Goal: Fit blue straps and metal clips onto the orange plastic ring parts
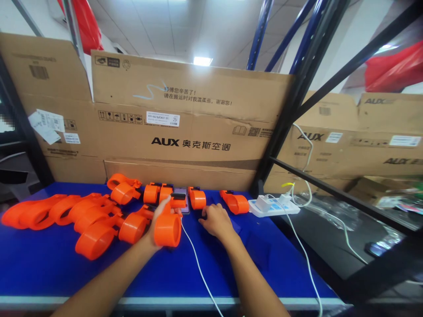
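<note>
My left hand point(155, 222) grips an orange plastic device point(168, 226) with a round cuff, lifted slightly over the blue table point(49, 268). Its upper end sits near a small dark gadget point(183, 203) lying flat on the table. My right hand point(215, 220) rests palm down on the blue surface just right of that gadget, fingers curled over something dark I cannot make out. A white cable point(198, 264) runs from the gadget toward me between my forearms.
Several more orange cuff devices point(89, 215) are piled at the left, with others point(235, 202) along the back. A white power strip point(273, 206) with plugged chargers lies at the right. AUX cardboard boxes point(185, 132) wall the back; a dark metal rack post point(280, 132) stands right.
</note>
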{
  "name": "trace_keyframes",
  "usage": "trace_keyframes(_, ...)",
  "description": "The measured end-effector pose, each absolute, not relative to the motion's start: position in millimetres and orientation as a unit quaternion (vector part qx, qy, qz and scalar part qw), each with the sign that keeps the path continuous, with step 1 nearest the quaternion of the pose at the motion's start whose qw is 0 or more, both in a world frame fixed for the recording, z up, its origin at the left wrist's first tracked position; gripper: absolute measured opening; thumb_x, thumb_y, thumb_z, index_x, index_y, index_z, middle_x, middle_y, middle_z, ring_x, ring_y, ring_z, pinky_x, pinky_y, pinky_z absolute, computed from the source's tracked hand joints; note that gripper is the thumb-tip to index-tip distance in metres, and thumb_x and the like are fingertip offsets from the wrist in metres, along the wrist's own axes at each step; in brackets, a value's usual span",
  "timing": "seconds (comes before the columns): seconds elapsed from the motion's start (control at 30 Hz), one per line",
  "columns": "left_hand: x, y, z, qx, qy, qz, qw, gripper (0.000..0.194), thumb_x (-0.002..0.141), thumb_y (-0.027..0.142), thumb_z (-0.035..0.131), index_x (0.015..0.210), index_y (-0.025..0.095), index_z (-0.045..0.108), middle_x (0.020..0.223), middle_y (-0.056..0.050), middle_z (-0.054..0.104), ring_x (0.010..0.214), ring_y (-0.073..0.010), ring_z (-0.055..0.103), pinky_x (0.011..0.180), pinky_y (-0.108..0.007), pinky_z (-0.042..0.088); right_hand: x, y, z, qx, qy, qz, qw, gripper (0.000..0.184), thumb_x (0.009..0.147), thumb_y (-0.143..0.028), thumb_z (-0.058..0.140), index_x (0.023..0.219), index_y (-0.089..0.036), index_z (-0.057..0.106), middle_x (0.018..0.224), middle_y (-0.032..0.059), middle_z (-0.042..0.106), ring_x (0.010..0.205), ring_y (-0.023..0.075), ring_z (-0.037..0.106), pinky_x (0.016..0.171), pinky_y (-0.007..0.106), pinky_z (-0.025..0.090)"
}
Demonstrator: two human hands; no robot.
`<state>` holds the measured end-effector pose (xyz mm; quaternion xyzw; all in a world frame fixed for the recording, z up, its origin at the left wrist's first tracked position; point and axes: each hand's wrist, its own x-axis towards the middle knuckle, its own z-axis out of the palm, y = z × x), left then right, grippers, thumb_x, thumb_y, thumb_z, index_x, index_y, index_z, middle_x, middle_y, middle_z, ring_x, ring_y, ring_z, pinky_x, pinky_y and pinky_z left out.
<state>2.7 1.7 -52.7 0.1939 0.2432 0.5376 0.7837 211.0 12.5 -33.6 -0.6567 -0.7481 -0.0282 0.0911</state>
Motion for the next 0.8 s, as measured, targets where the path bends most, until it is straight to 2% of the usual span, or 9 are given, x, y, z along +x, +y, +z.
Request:
trace_keyframes(0.2, 2.9, 0.7, -51.7, 0.194, 0.213, 0.549, 0.785, 0.034, 0.087, 0.046, 0.070, 0.082, 0.013, 0.065, 0.059, -0.004, 0.064, 0.047, -0.0143, 0.060, 0.047, -0.024, 0.048, 208.5, 10.9, -31.4, -0.611, -0.775, 0.014, 0.159, 0.011, 0.085, -0.031, 0.069, 0.088, -0.022, 0.075, 0.100, 0.0086, 0.073, 0.095, 0.0243, 0.062, 0.077, 0.030, 0.041)
trace_keyframes(0.33, 1.7, 2.6, -52.5, 0.201, 0.239, 0.533, 0.786, 0.035, 0.083, 0.049, 0.074, 0.084, 0.015, 0.066, 0.059, -0.002, 0.063, 0.049, -0.0158, 0.061, 0.051, -0.027, 0.051, 211.8, 9.9, -28.9, -0.622, -0.770, 0.003, 0.138, 0.013, 0.082, -0.032, 0.071, 0.091, -0.023, 0.075, 0.101, 0.0086, 0.074, 0.095, 0.0256, 0.063, 0.075, 0.032, 0.040)
trace_keyframes(0.47, 4.0, 3.7, -56.9, 0.221, 0.261, 0.526, 0.779, 0.038, 0.080, 0.051, 0.076, 0.082, 0.015, 0.065, 0.061, -0.004, 0.064, 0.052, -0.0176, 0.062, 0.054, -0.030, 0.051, 215.4, 8.3, -27.1, -0.646, -0.756, 0.001, 0.108, 0.023, 0.081, -0.042, 0.071, 0.094, -0.023, 0.075, 0.099, 0.0104, 0.074, 0.097, 0.0288, 0.064, 0.073, 0.033, 0.040)
trace_keyframes(0.63, 9.1, 1.8, -56.8, 0.239, 0.267, 0.552, 0.753, 0.031, 0.075, 0.040, 0.082, 0.084, 0.015, 0.066, 0.063, -0.002, 0.063, 0.054, -0.0147, 0.060, 0.055, -0.027, 0.050, 210.4, 5.8, -31.0, -0.636, -0.766, 0.018, 0.087, 0.018, 0.078, -0.037, 0.073, 0.088, -0.022, 0.074, 0.091, 0.0108, 0.074, 0.093, 0.0277, 0.065, 0.069, 0.031, 0.039)
trace_keyframes(0.8, 11.0, -0.4, -54.2, 0.281, 0.277, 0.568, 0.723, 0.030, 0.071, 0.033, 0.086, 0.082, 0.015, 0.065, 0.066, -0.001, 0.064, 0.053, -0.0137, 0.059, 0.052, -0.027, 0.049, 209.9, 7.8, -34.2, -0.619, -0.767, 0.065, 0.153, 0.013, 0.077, -0.033, 0.073, 0.080, -0.021, 0.069, 0.084, 0.0074, 0.072, 0.083, 0.0229, 0.064, 0.064, 0.028, 0.037)
